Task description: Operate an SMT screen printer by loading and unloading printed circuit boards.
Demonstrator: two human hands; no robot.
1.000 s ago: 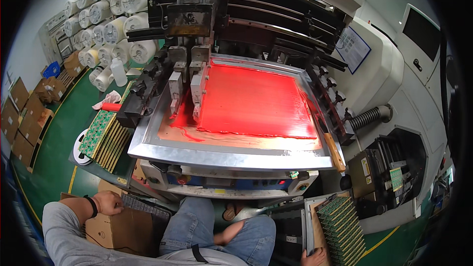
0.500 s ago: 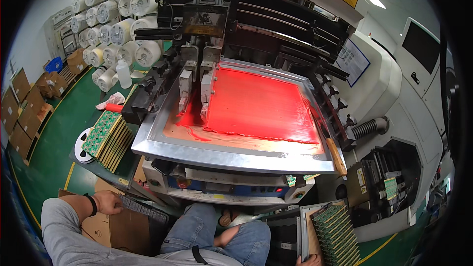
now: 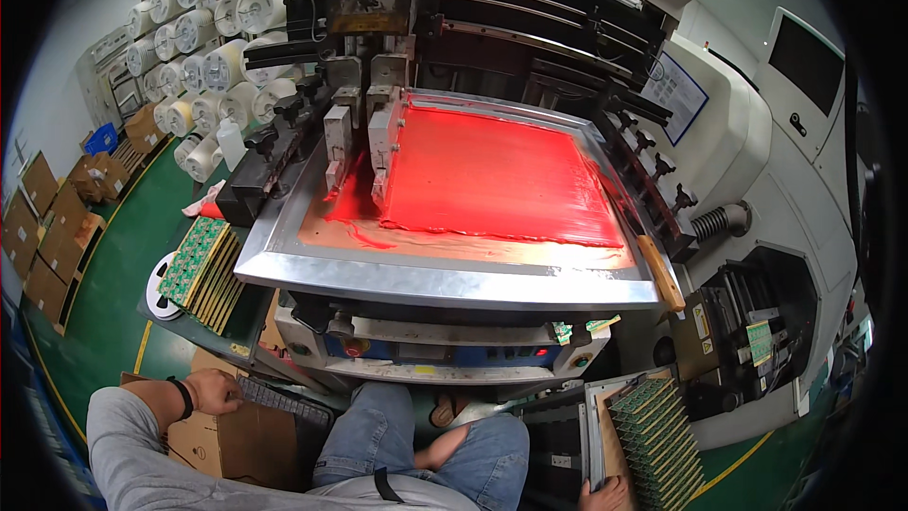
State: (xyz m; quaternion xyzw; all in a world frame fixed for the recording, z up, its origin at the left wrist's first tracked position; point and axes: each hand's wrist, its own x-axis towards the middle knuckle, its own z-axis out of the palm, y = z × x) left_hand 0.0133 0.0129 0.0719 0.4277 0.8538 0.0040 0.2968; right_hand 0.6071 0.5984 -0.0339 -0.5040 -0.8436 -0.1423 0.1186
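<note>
My left hand (image 3: 216,391) is closed, its fingers curled down over the near-left end of a dark rack with slotted edge (image 3: 277,400), beside a brown cardboard box (image 3: 222,440). My right hand (image 3: 605,494), partly cut off by the lower edge, has its fingers wrapped on the rim of a magazine rack (image 3: 594,440). That rack stands next to several green circuit boards (image 3: 654,435) lined up in slanted rows. In front of me sits a screen printer with a metal-framed stencil (image 3: 445,281), spread with red paste (image 3: 492,175). Squeegee holders (image 3: 378,147) stand at the paste's left side.
A wooden-handled spatula (image 3: 659,274) lies on the frame's right edge. Stacked circuit boards (image 3: 199,270) and a white reel (image 3: 161,286) are on the left table. White component reels (image 3: 222,66) fill a rack at the back left. A corrugated hose (image 3: 722,221) joins the right-hand machine.
The view has shifted slightly, so the printer stands higher in the picture. Both hands keep to the same places; the squeegee holders have not visibly moved against the frame.
</note>
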